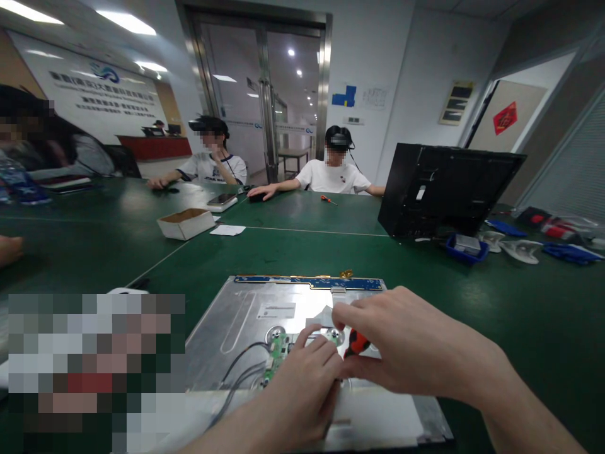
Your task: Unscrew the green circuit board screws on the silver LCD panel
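The right hand (406, 343) gripped a red-and-black screwdriver (355, 343), fingers curled shut around it, over a small green circuit board (278, 353) on the metal panel (246, 328) lying on the green table (520, 315). The left hand (297, 391) pressed beside the board, fingers loosely bent, holding nothing

Green table (293, 246); glass doors (265, 94); ceiling lights (125, 22)

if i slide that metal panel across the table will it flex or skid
The panel looks like a flat, thin sheet-metal back, so it probably stays fairly stiff. It lies flat on the green mat, so it likely drags rather than skids. The loose wires may snag.
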`<state>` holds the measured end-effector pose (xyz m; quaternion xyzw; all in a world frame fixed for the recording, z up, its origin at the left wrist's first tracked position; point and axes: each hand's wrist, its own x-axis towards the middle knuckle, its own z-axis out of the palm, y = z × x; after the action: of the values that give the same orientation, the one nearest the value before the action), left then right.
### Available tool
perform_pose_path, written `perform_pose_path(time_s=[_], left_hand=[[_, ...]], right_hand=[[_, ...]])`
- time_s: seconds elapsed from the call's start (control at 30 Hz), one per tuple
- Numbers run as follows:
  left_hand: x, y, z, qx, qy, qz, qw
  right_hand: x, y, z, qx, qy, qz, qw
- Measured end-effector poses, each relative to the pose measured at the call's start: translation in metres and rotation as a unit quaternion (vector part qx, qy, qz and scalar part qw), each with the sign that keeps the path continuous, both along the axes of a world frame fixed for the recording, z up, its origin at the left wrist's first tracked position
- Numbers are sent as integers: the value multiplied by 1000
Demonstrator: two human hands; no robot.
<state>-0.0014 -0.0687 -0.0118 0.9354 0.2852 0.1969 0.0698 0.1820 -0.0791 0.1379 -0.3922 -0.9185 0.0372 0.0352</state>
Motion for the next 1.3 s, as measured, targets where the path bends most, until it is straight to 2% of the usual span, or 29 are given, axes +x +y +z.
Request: perform_pose_path(time_s=[0.13,0.3,0.53,0.77,1.0,1.3], left_hand=[[0,0,1,2,-3,2,1000],[0,-1,0,-2,-1,5,1000],[0,-1,3,-3,4,4,1000],[1,-1,-2,-9,-8,4,1000],[0,-1,1,-2,-5,5,1000],[0,0,1,1,1,3,1000]], right_hand=[[-1,0,0,5,-13,-8,1000],[1,-2,-1,12,-4,15,1000],[-1,2,-2,15,-31,-35,999],[0,-1,-1,13,-5,13,1000],[-1,1,-3,17,-28,-33,999],[-1,-3,2,3,-11,31,999]])
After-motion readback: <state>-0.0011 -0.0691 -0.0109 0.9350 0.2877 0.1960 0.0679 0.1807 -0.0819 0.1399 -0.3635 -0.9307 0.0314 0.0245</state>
